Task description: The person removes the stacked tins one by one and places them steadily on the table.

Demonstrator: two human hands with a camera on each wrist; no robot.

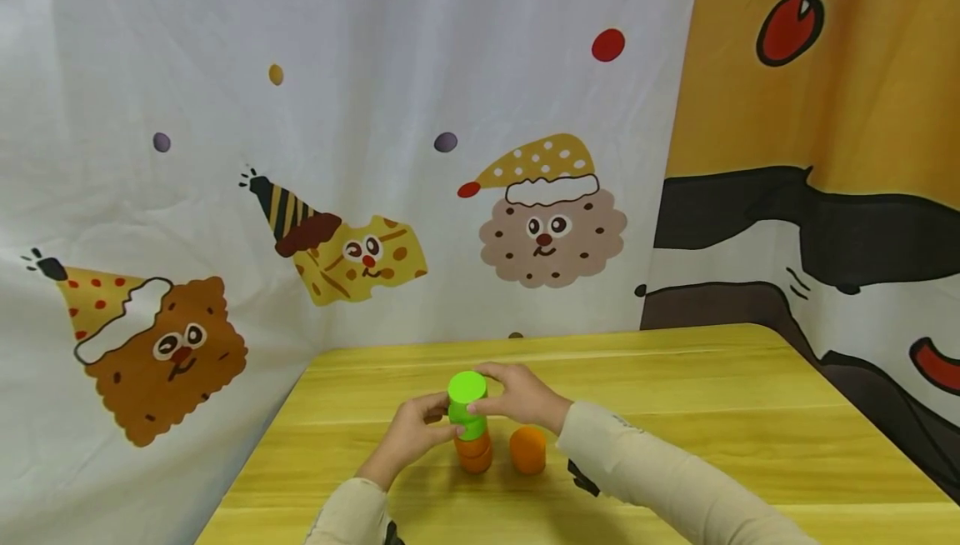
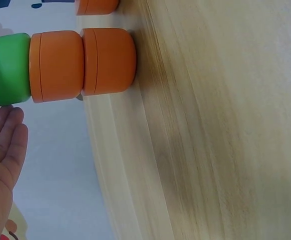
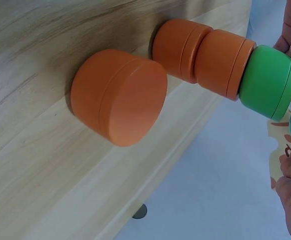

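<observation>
Four-piece wording aside, a small upright stack stands on the table, made of rounded cylinders with a seam line. Two orange cylinders (image 2: pixel 108 61) form its base, and a lower green cylinder (image 3: pixel 268 82) sits on them. My left hand (image 1: pixel 414 435) flanks that lower green cylinder, thumb in front and fingers behind. At the top, my right hand (image 1: pixel 522 399) pinches an upper green cylinder (image 1: pixel 467 388) between thumb and fingers. In the right wrist view the upper one is slightly offset from the lower. A loose orange cylinder (image 3: pixel 118 97) stands right of the stack.
The wooden table (image 1: pixel 675 378) has a pale wood grain. Behind it hangs a white curtain (image 1: pixel 360 70) with cartoon biscuits and cheese. A brown and black printed part (image 1: pixel 795 220) is at the right.
</observation>
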